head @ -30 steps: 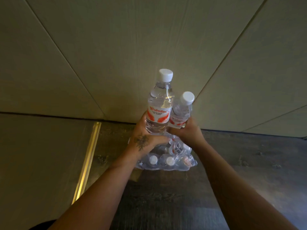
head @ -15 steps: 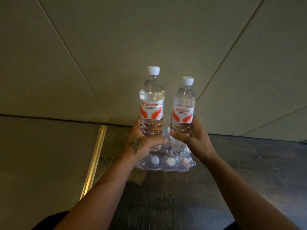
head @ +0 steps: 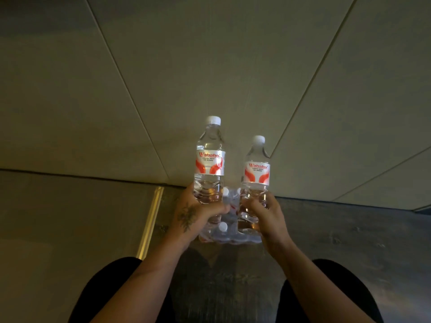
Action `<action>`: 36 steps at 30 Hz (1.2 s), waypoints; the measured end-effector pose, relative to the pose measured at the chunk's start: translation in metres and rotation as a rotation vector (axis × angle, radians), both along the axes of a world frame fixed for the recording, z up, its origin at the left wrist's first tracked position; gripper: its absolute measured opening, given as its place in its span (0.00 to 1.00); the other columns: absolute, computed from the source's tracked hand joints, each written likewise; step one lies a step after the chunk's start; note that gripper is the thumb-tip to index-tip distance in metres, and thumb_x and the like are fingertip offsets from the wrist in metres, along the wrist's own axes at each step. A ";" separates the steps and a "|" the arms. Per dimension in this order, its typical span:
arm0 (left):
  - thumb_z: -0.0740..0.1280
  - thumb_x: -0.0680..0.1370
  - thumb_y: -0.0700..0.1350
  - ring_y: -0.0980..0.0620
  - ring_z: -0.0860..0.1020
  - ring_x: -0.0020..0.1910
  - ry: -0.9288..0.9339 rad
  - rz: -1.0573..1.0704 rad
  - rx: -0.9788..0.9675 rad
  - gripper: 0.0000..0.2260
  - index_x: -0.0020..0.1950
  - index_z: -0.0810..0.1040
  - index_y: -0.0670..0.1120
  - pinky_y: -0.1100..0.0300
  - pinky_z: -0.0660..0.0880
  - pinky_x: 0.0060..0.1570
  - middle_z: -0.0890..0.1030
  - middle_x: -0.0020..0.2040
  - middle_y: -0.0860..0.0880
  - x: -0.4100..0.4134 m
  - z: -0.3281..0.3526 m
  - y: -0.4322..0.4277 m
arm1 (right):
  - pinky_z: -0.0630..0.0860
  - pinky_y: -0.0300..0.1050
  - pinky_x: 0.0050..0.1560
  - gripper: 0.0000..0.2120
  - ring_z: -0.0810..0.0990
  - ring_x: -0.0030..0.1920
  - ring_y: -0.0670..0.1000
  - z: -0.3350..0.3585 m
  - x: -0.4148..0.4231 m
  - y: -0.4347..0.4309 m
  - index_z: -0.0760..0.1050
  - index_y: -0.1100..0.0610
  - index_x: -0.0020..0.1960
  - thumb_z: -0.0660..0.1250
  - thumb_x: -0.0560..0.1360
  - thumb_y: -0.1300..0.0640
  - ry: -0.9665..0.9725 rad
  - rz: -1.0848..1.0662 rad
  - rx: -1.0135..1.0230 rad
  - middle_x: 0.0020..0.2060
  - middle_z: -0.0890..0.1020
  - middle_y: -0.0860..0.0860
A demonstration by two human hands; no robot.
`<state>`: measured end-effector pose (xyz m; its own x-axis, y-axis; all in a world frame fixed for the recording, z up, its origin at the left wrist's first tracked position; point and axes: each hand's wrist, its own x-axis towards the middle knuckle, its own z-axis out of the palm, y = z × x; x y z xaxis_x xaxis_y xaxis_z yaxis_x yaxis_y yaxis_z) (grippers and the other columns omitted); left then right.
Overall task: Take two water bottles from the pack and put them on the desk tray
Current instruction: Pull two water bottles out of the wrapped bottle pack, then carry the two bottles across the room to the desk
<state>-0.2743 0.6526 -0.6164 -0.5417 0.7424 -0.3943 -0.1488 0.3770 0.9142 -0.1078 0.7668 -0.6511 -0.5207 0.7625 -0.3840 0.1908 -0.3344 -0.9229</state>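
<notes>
Gripping one bottle in each of my hands, I have both upright and slightly apart above the pack (head: 229, 231). My left hand (head: 193, 217) wraps the lower body of the left bottle (head: 210, 163), at 11 o'clock from the pack. My right hand (head: 268, 217) clasps the base of the right bottle (head: 256, 173), at 1 o'clock and lower. The pack sits on the dark floor (head: 349, 241), against the wall (head: 210, 78).

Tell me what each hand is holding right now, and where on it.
The left hand grips one water bottle around its lower body; the right hand grips a second bottle likewise, below the label.
</notes>
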 end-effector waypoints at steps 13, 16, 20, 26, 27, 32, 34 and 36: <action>0.82 0.58 0.53 0.62 0.87 0.37 -0.062 -0.055 0.007 0.23 0.51 0.84 0.50 0.72 0.79 0.33 0.89 0.39 0.58 0.019 0.174 -0.026 | 0.86 0.47 0.44 0.26 0.91 0.48 0.55 0.179 0.022 -0.027 0.83 0.53 0.60 0.77 0.65 0.44 -0.055 0.009 -0.044 0.51 0.90 0.54; 0.83 0.63 0.44 0.57 0.86 0.33 -0.093 -0.069 -0.016 0.18 0.51 0.84 0.46 0.67 0.80 0.32 0.88 0.37 0.52 0.022 0.253 -0.037 | 0.87 0.54 0.47 0.19 0.90 0.48 0.56 0.260 0.029 -0.037 0.84 0.50 0.56 0.78 0.67 0.46 -0.053 0.004 -0.057 0.49 0.90 0.55; 0.82 0.63 0.42 0.54 0.87 0.35 -0.092 -0.061 -0.041 0.17 0.50 0.85 0.46 0.65 0.80 0.32 0.88 0.38 0.50 0.026 0.379 -0.052 | 0.86 0.62 0.55 0.22 0.90 0.51 0.60 0.385 0.036 -0.052 0.82 0.48 0.60 0.79 0.67 0.45 -0.032 0.000 -0.064 0.52 0.89 0.56; 0.84 0.59 0.48 0.58 0.87 0.36 -0.061 -0.046 -0.028 0.20 0.48 0.85 0.50 0.69 0.80 0.33 0.89 0.40 0.52 0.036 0.544 -0.075 | 0.85 0.54 0.52 0.27 0.90 0.53 0.55 0.538 0.043 -0.074 0.81 0.48 0.63 0.79 0.66 0.43 0.043 -0.012 -0.059 0.55 0.90 0.53; 0.84 0.58 0.50 0.58 0.87 0.37 -0.055 -0.044 -0.022 0.21 0.49 0.85 0.50 0.69 0.80 0.33 0.89 0.40 0.52 0.038 0.566 -0.078 | 0.85 0.52 0.51 0.28 0.90 0.53 0.54 0.557 0.044 -0.076 0.81 0.49 0.64 0.78 0.66 0.43 0.053 -0.011 -0.049 0.55 0.90 0.53; 0.83 0.53 0.53 0.57 0.87 0.37 -0.034 -0.002 -0.028 0.30 0.53 0.84 0.46 0.65 0.81 0.33 0.88 0.39 0.53 0.051 0.627 -0.087 | 0.85 0.58 0.55 0.31 0.90 0.53 0.57 0.614 0.050 -0.079 0.80 0.54 0.64 0.78 0.64 0.43 0.087 -0.016 -0.018 0.54 0.90 0.56; 0.83 0.52 0.53 0.53 0.87 0.39 -0.034 0.013 -0.032 0.33 0.55 0.84 0.45 0.62 0.81 0.35 0.88 0.38 0.52 0.057 0.636 -0.087 | 0.85 0.60 0.56 0.30 0.90 0.53 0.60 0.624 0.055 -0.081 0.80 0.54 0.64 0.78 0.65 0.44 0.109 -0.031 -0.014 0.54 0.89 0.58; 0.83 0.51 0.54 0.49 0.87 0.42 -0.038 0.018 -0.038 0.35 0.56 0.84 0.46 0.56 0.82 0.40 0.88 0.40 0.51 0.063 0.642 -0.086 | 0.87 0.58 0.53 0.31 0.91 0.51 0.61 0.629 0.061 -0.084 0.78 0.55 0.65 0.78 0.66 0.45 0.126 -0.058 -0.012 0.54 0.89 0.59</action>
